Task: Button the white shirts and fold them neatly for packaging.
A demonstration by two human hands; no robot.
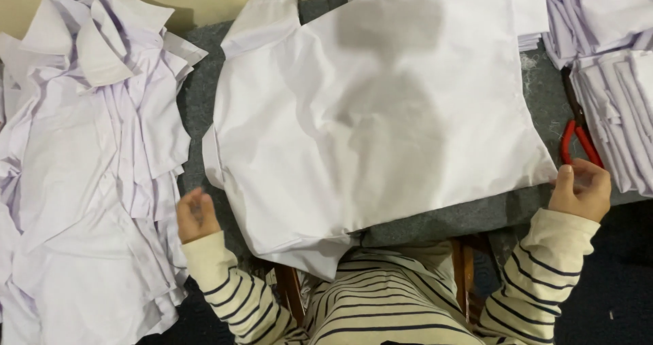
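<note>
A white shirt (381, 114) lies spread back-up on the grey felt table (449, 219), collar toward the left. My right hand (581, 188) pinches the shirt's hem corner at the right. My left hand (196, 214) hovers by the shirt's left sleeve edge, fingers loosely curled, holding nothing. Both arms wear striped cream sleeves.
A heap of unfolded white shirts (88, 161) fills the left side. Stacks of folded white shirts (612, 59) stand at the upper right. Red-handled scissors (578, 138) lie on the felt just above my right hand. A wooden chair frame (466, 270) shows below the table edge.
</note>
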